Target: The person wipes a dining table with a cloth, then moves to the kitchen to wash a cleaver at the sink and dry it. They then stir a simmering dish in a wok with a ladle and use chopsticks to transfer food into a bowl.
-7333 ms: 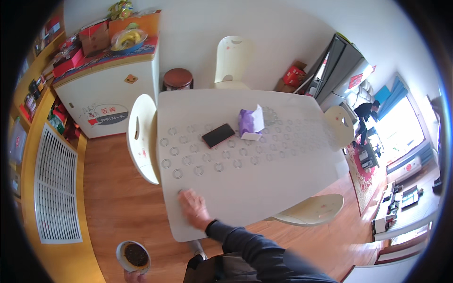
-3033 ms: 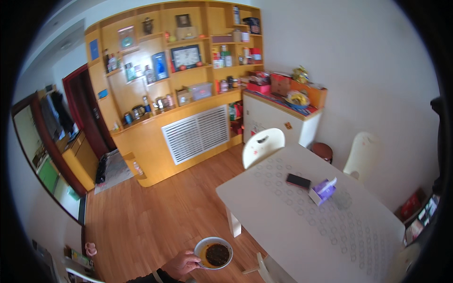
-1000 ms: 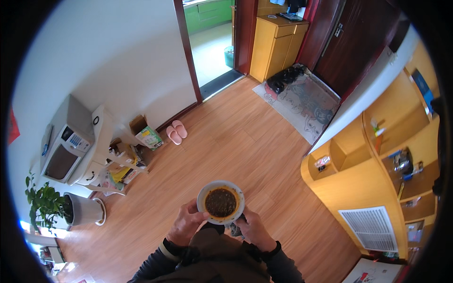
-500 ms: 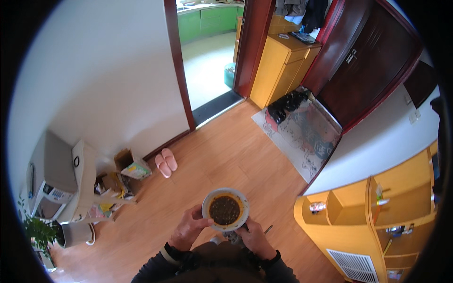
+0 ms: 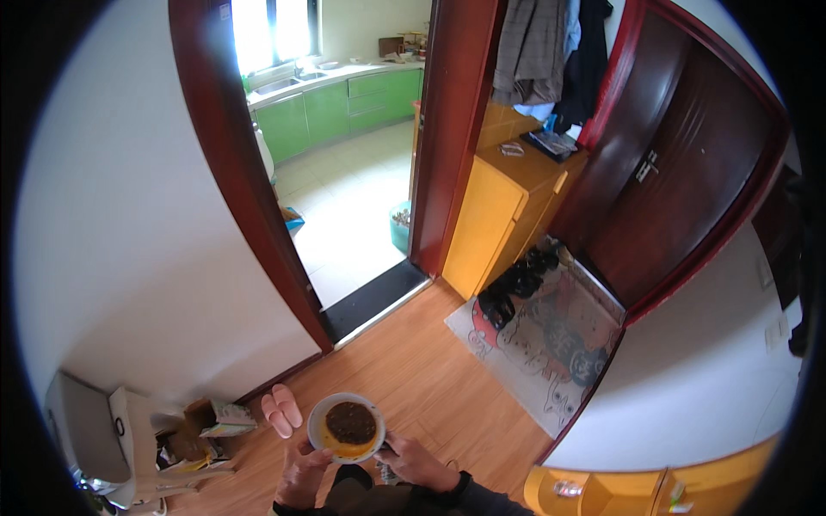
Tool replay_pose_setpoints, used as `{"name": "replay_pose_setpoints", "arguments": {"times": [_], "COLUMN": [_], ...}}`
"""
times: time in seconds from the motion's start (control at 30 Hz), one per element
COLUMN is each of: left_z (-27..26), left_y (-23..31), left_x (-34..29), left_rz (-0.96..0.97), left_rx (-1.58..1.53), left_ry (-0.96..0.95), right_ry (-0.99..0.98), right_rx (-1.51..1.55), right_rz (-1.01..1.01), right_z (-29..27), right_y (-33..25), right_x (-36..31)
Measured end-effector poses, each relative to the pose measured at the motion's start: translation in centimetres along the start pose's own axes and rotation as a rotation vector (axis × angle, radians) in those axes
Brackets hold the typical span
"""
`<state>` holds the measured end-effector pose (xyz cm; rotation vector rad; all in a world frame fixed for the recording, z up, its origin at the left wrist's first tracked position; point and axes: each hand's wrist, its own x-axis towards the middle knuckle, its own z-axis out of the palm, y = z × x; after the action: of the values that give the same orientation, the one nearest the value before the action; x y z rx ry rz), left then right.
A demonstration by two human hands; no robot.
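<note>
A white bowl (image 5: 315, 437) hangs in front of me, low in the view, above the wooden floor. Inside it lies dark brown, chunky food (image 5: 351, 422) with an orange, oily liquid along the near side. My left hand (image 5: 303, 473) grips the bowl's near-left rim, its thumb over the edge. From the right, my right hand (image 5: 416, 462) is closed on the bowl's side. Something dark shows between its fingers and the bowl, too small to name. The fingers beneath the bowl are hidden.
Ahead, a doorway with a black threshold (image 5: 375, 299) opens into a kitchen with green cabinets (image 5: 327, 116). Pink slippers (image 5: 281, 410) lie left of the bowl. A yellow cabinet (image 5: 486, 219), dark shoes (image 5: 496, 307) and a patterned mat (image 5: 529, 387) are on the right.
The view has tilted up and moved toward the doorway, showing more of the kitchen. The bowl and both hands now appear lower and further left. Both hands still hold the bowl, its liquid pooled nearer me.
</note>
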<state>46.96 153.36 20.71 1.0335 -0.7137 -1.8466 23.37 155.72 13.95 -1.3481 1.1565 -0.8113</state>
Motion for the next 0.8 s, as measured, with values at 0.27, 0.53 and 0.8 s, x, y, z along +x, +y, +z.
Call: {"name": "replay_pose_setpoints", "arguments": {"times": [0.27,0.53,0.8], "left_z": [2.3,5.8,9.5], "left_y": [4.9,9.8,16.4], "left_x": [15.1,35.3,47.8], "left_rz": [-0.008,-0.065,-0.075], "left_rx": [0.038,0.003,0.076], "left_ry": [0.060,-0.175,-0.084], "right_ry": [0.028,0.188,0.240], "right_rx": [0.069,0.165,0.102], "right_rz": [0.106,0.058,-0.046], "right_z": [-7.8,-19.9,-26.3], "right_y": [-0.7,-0.5,3.4], "right_x": [13.5,26.4,40.0]}}
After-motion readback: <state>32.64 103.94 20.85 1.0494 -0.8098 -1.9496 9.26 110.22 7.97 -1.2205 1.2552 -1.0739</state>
